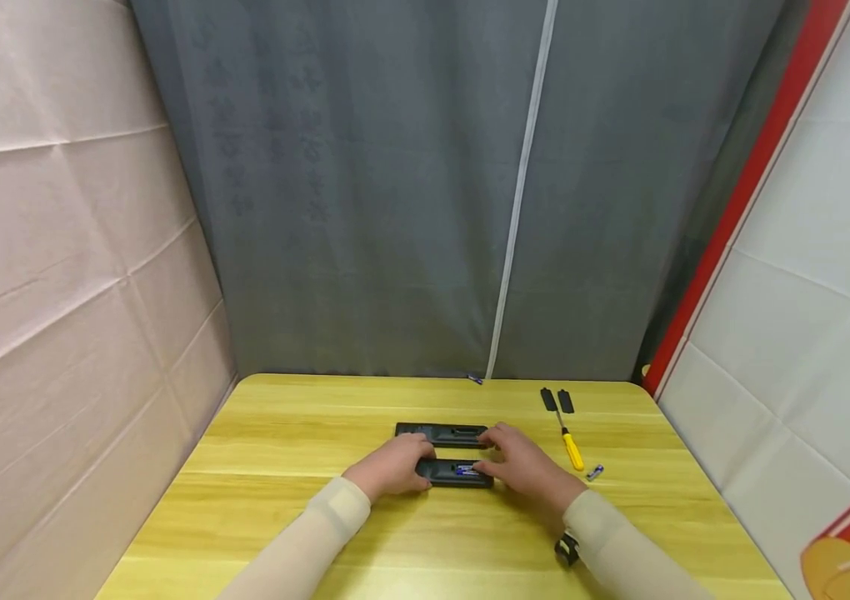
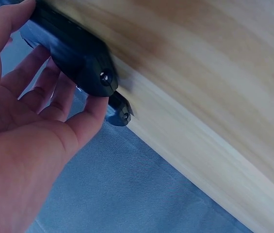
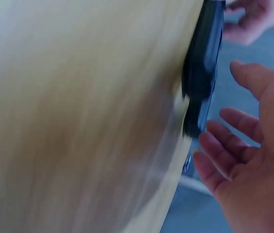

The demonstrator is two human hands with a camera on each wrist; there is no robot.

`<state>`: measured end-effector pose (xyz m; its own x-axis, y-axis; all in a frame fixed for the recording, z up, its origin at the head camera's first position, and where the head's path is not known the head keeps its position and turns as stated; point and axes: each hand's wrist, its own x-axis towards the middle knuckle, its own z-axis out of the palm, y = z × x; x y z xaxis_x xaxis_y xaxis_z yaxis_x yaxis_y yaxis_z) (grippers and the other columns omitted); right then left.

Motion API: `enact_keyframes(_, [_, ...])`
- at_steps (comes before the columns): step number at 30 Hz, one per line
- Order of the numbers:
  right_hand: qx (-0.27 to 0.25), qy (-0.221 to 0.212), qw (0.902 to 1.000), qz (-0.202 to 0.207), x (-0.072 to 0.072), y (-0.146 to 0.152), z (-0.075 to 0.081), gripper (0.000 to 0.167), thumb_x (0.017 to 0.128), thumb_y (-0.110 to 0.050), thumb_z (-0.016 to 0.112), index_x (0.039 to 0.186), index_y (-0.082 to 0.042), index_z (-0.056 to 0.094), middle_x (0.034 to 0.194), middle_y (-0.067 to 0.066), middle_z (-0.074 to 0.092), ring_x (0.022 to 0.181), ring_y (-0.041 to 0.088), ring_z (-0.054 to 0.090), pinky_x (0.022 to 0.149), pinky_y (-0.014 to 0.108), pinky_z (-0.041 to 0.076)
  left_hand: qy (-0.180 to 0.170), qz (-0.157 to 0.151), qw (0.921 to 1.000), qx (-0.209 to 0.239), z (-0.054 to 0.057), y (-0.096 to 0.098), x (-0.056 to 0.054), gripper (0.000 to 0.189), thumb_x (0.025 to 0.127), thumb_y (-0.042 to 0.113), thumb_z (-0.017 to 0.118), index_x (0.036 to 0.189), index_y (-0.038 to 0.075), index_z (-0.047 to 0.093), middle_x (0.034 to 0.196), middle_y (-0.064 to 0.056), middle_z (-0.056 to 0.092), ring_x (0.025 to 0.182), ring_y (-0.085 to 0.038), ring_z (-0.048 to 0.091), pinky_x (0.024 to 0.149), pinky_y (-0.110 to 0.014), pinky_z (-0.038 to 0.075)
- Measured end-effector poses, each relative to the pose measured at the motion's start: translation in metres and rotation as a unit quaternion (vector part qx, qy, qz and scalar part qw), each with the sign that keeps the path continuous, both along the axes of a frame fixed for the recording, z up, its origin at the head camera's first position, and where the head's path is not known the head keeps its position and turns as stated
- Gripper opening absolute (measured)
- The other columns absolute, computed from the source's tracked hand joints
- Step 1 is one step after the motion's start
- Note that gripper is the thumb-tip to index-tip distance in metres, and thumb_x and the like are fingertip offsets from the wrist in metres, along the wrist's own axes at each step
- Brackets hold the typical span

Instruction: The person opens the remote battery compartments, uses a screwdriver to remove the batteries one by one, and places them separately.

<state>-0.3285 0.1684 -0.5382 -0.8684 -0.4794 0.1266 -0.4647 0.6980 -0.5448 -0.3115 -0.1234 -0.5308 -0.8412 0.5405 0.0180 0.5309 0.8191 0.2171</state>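
Two black remote controls lie one behind the other on the table, backs up. In the nearer remote control (image 1: 442, 473), blue batteries (image 1: 465, 470) show in the uncovered compartment. My left hand (image 1: 392, 465) holds its left end, thumb on the near edge and fingers on the far edge, as the left wrist view also shows. The farther remote control (image 1: 436, 432) has an uncovered compartment at its right end. My right hand (image 1: 521, 462) hovers around the right ends, its fingers loosely bent and nothing between them; the right wrist view shows a gap from thumb to remote.
Right of the hands lie a yellow-handled screwdriver (image 1: 572, 451), a loose battery (image 1: 595, 472) and two black battery covers (image 1: 548, 399). Another small battery (image 1: 475, 379) lies at the far edge of the wooden table (image 1: 282, 450). A grey curtain (image 1: 365, 208) hangs behind.
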Motion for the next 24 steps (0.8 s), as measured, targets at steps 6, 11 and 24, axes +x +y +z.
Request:
enact_keyframes(6, [0.006,0.043,0.9965,-0.072,-0.014,0.032,0.003,0.041,0.104,-0.028,0.082,0.134,-0.003,0.071,0.125,0.013,0.068,0.118,0.034,0.068,0.100,0.054,0.058,-0.002,0.000,1.0000,-0.004,0.000,0.001,0.000,0.043,0.096,0.038,0.089,0.131,0.017,0.076,0.130,0.000,0.068,0.120,-0.021,0.064,0.104,-0.038,0.055])
enact_keyframes(11, [0.031,0.063,0.9896,-0.125,-0.024,0.060,0.004,0.047,0.103,-0.027,0.082,0.136,0.002,0.068,0.129,0.020,0.067,0.117,0.039,0.068,0.097,0.056,0.058,-0.001,-0.002,1.0000,-0.002,0.000,0.001,-0.001,0.043,0.095,0.036,0.090,0.131,0.015,0.077,0.130,-0.001,0.069,0.121,-0.022,0.064,0.105,-0.039,0.055])
enact_keyframes(24, [0.039,0.053,0.9767,-0.204,-0.030,0.105,0.003,0.059,0.104,-0.029,0.079,0.139,0.013,0.060,0.129,0.032,0.061,0.115,0.049,0.061,0.101,0.064,0.053,-0.013,0.003,0.9999,0.000,0.003,0.002,0.002,0.043,0.096,0.035,0.090,0.131,0.015,0.077,0.130,-0.001,0.069,0.122,-0.022,0.065,0.105,-0.039,0.055])
